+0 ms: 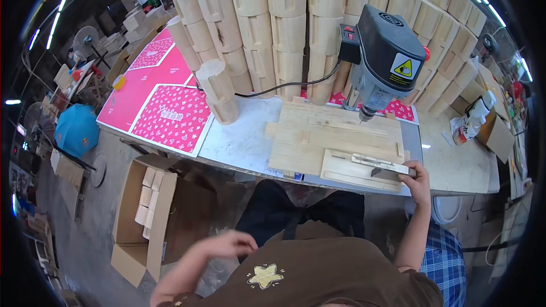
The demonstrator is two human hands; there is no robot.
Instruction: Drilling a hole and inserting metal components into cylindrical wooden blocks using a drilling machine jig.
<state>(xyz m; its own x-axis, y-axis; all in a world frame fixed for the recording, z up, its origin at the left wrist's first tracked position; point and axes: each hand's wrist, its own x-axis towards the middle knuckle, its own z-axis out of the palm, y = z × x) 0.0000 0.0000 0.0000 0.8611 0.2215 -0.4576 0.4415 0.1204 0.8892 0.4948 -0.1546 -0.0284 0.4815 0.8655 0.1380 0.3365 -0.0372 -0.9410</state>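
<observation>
My right hand (418, 182) is closed around the right end of a narrow light wooden strip (380, 162), which has slots along its top. A flat dark grey piece (389, 173) shows under the strip beside my fingers; whether it is joined to the strip I cannot tell. Both lie over a pale rectangular wooden block (344, 167) at the front edge of a larger wooden board (318, 136). Behind this stands a black and grey bench drill (389, 51), its chuck (365, 115) above the board. Low in front of my body, away from the table, my left hand (230, 244) has loosely bent fingers and nothing visible in it.
Tall stacks of grooved wooden cylinders (287, 28) wall off the back. Two stacked cylinders (218, 91) stand apart, near pink printed sheets (170, 116). An open carton (162, 210) with wooden pieces sits on the floor at left. A white bottle (469, 125) stands at right.
</observation>
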